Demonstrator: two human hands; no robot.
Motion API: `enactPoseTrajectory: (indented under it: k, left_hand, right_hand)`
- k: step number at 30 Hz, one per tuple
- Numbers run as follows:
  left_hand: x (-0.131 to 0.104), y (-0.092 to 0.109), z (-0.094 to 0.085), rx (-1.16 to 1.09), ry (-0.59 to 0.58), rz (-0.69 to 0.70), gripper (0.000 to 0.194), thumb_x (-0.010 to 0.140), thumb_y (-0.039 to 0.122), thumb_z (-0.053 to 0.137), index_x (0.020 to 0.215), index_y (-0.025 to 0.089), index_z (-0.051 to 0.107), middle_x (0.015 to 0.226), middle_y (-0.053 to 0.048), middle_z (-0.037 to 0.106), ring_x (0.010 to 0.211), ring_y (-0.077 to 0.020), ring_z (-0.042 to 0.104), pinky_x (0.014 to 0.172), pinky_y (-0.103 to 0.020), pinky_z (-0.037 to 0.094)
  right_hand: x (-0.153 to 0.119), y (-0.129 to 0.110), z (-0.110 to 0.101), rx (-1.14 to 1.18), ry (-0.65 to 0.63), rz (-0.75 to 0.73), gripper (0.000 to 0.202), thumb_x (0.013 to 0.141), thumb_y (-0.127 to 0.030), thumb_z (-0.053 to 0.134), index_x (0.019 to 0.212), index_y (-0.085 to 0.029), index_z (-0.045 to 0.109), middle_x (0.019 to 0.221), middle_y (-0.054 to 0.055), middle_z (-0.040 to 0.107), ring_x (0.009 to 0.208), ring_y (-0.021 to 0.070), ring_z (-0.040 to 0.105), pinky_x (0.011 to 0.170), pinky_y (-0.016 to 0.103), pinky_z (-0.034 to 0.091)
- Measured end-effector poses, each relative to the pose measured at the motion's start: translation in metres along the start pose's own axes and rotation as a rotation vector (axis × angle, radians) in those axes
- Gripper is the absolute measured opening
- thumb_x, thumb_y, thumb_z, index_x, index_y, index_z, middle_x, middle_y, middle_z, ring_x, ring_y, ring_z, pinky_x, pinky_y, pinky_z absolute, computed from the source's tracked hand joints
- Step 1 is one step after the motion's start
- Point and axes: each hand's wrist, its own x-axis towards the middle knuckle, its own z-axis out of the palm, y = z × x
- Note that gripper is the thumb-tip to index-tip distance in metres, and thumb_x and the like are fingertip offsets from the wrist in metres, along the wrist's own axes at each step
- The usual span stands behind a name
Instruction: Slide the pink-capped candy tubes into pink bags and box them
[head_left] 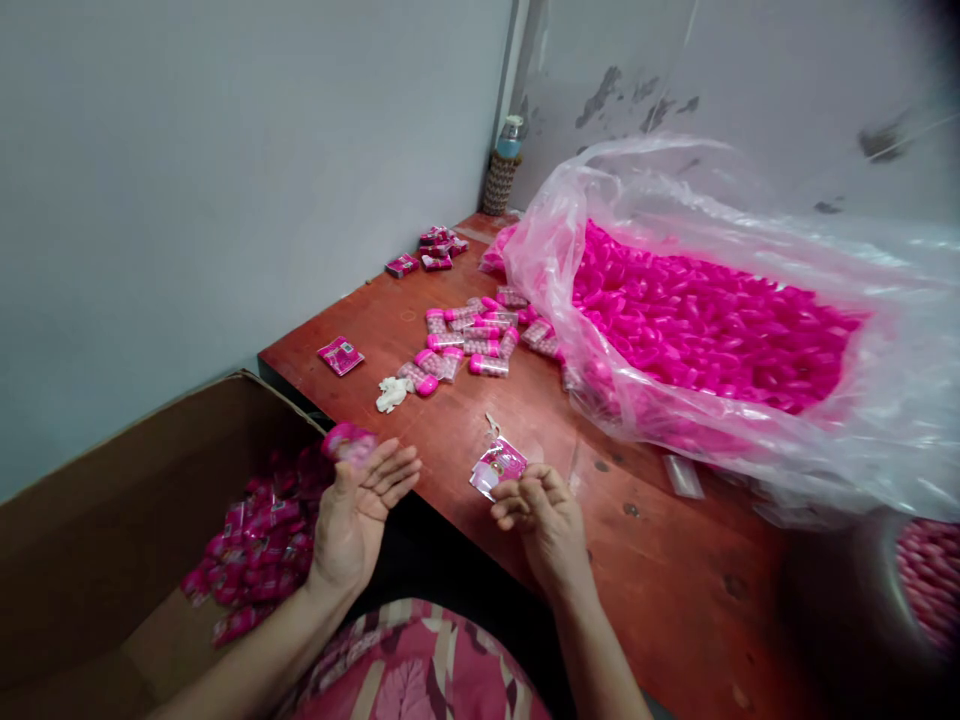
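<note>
My left hand (352, 520) is over the box edge, palm turned up and fingers stretched out. A blurred pink packet (350, 443) is right beside its thumb, above the box; whether it touches the hand I cannot tell. My right hand (544, 520) is over the table, its fingers curled together at the lower corner of a pink printed label (501, 462). The label seems to lie in a small stack with a pale string at its top. Beyond are several clear tubes with pink caps (480, 335), filled with small round pieces.
A cardboard box (67, 540) on the left holds many pink packets (262, 540). On the red table (645, 570) lie more labels (341, 355), a crumpled white scrap (392, 394) and a clear tube (684, 476). A plastic bag (547, 230) of pink caps and a dark bowl (840, 590) stand right.
</note>
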Motion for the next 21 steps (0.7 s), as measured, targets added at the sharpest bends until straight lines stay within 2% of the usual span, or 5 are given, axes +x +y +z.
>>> enactPoseTrajectory:
  k: [2,6,10,16,21]
  left_hand:
    - [0.003,0.000,-0.005,0.254,-0.075,0.070,0.045,0.076,0.052,0.048,0.101,0.016,0.062,0.101,-0.011,0.065,0.096,-0.0253,0.058,0.088,-0.043,0.042]
    - [0.027,-0.025,0.011,1.006,-0.426,0.322,0.044,0.074,0.037,0.059,0.114,0.022,0.055,0.123,-0.008,0.052,0.117,-0.0245,0.043,0.101,-0.042,0.026]
    - [0.050,-0.057,0.030,1.394,-0.634,0.554,0.036,0.078,0.032,0.053,0.114,0.025,0.055,0.128,-0.005,0.046,0.125,-0.0254,0.029,0.104,-0.049,0.013]
    - [0.052,-0.068,0.025,1.405,-0.590,0.644,0.025,0.083,0.027,0.046,0.103,0.025,0.061,0.120,-0.003,0.054,0.122,-0.0232,0.034,0.103,-0.050,0.016]
    - [0.047,-0.064,0.023,1.200,-0.537,0.595,0.025,0.081,0.028,0.050,0.103,0.027,0.062,0.118,-0.003,0.056,0.118,-0.0213,0.042,0.103,-0.046,0.021]
  right_hand:
    - [0.001,-0.005,-0.011,-0.035,0.058,-0.035,0.022,0.076,-0.036,0.059,0.078,-0.020,0.043,0.066,0.000,0.066,0.050,0.0108,0.060,0.043,0.017,0.044]
    - [-0.001,-0.011,-0.023,-0.130,0.121,-0.070,0.021,0.077,-0.038,0.058,0.078,-0.020,0.047,0.068,-0.001,0.064,0.051,0.0103,0.059,0.044,0.017,0.043]
    - [-0.009,-0.012,-0.024,-0.240,0.129,-0.058,0.023,0.077,-0.040,0.057,0.078,-0.018,0.050,0.071,0.001,0.063,0.053,0.0111,0.059,0.046,0.019,0.045]
    - [-0.009,-0.009,-0.027,-0.396,0.169,-0.109,0.022,0.078,-0.039,0.055,0.075,-0.017,0.052,0.069,0.001,0.061,0.057,0.0117,0.058,0.051,0.021,0.046]
    - [0.007,-0.002,-0.017,-0.472,0.218,-0.234,0.030,0.073,-0.034,0.061,0.098,-0.020,0.051,0.086,0.002,0.063,0.076,0.0153,0.060,0.067,0.027,0.048]
